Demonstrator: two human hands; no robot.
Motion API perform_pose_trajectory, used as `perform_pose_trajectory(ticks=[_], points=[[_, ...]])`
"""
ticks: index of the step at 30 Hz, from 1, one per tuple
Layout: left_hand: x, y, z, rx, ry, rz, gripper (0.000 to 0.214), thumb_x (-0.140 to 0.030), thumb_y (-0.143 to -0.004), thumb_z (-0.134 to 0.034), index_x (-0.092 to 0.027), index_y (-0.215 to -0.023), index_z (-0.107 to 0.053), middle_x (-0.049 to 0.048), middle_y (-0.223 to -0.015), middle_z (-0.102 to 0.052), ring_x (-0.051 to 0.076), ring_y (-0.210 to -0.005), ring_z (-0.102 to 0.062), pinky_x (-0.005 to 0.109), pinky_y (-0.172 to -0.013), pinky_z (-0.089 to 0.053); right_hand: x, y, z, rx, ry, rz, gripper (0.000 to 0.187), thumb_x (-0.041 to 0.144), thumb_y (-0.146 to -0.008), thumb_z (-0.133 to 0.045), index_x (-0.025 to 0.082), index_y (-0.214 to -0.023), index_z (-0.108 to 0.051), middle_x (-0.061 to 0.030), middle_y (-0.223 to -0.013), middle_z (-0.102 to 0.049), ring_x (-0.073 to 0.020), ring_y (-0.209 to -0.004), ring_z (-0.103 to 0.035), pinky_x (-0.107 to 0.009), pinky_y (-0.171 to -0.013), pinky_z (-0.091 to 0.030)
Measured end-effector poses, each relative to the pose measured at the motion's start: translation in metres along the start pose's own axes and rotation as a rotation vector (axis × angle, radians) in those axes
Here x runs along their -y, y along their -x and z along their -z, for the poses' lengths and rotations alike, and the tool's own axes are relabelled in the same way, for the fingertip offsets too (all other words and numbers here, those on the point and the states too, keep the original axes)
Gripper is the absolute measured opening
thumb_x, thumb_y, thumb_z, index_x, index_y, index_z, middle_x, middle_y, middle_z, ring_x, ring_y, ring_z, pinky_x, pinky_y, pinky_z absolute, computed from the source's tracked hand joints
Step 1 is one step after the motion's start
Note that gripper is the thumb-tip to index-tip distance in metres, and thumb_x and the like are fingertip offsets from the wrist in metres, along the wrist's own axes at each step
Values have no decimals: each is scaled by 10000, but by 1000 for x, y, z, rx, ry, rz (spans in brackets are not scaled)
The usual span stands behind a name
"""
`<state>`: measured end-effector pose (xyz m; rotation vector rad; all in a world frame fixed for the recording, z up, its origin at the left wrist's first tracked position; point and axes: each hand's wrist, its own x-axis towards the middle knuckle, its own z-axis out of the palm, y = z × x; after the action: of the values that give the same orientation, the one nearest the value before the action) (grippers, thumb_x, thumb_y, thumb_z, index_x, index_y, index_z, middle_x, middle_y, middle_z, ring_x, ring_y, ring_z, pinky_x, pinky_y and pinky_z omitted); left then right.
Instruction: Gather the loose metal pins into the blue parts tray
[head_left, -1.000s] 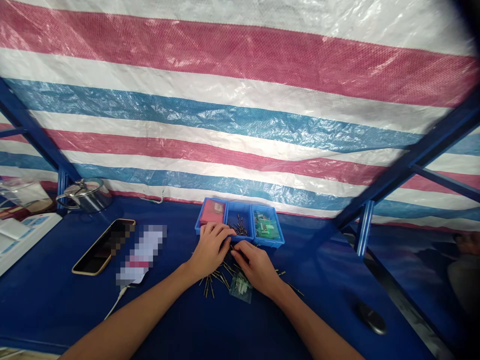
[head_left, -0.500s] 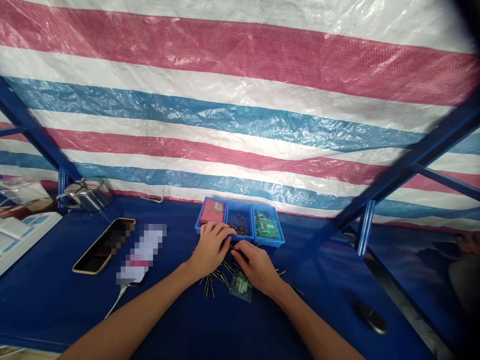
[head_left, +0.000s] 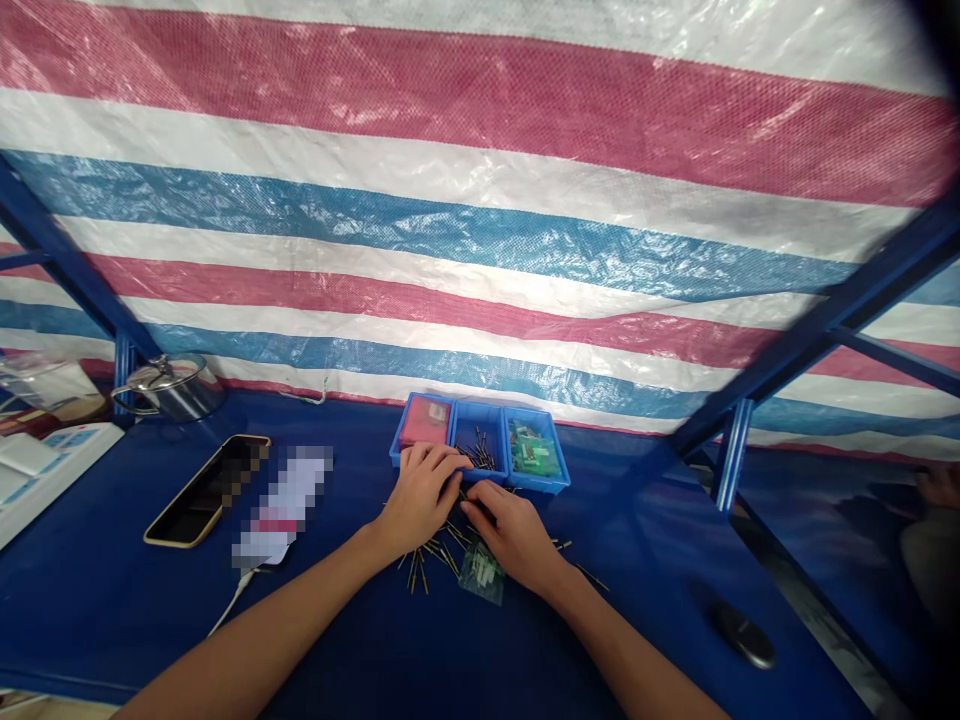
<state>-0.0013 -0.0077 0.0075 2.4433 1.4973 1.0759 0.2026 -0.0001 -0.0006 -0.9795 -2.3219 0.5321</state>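
My left hand (head_left: 421, 497) and my right hand (head_left: 510, 530) rest close together on the blue table (head_left: 360, 640), their fingers curled and pinched over a scatter of thin dark pins (head_left: 431, 560). What the fingertips hold is too small to make out. Just beyond the hands stand three joined blue bins (head_left: 559, 487): the left one holds a red pad (head_left: 424, 423), the middle one more pins (head_left: 481, 452), the right one green parts (head_left: 531, 450). A small clear bag (head_left: 481, 577) lies under my right wrist.
A phone (head_left: 202, 491) and a blurred white packet (head_left: 285, 505) with a white cable lie to the left. A steel lidded pot (head_left: 171, 388) stands at the far left, a dark mouse (head_left: 741, 634) at the right. A striped tarp and blue frame posts (head_left: 731, 455) close the back.
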Motion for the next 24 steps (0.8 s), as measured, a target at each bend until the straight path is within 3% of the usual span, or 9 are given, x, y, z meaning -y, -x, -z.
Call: perform_pose_trajectory(ticks=[24], points=[[-1, 0, 0, -9, 8, 1, 252, -190, -1089, -484, -286, -1232, -667, 49, -1254, -692, 262, -1165, -559, 449, -955, -414, -2, 1, -1, -26, -23, -1, 189, 327, -1129, -480, 258, -991, -588, -24, -941, -693, -203, -803, -685, -302, -695, -487]])
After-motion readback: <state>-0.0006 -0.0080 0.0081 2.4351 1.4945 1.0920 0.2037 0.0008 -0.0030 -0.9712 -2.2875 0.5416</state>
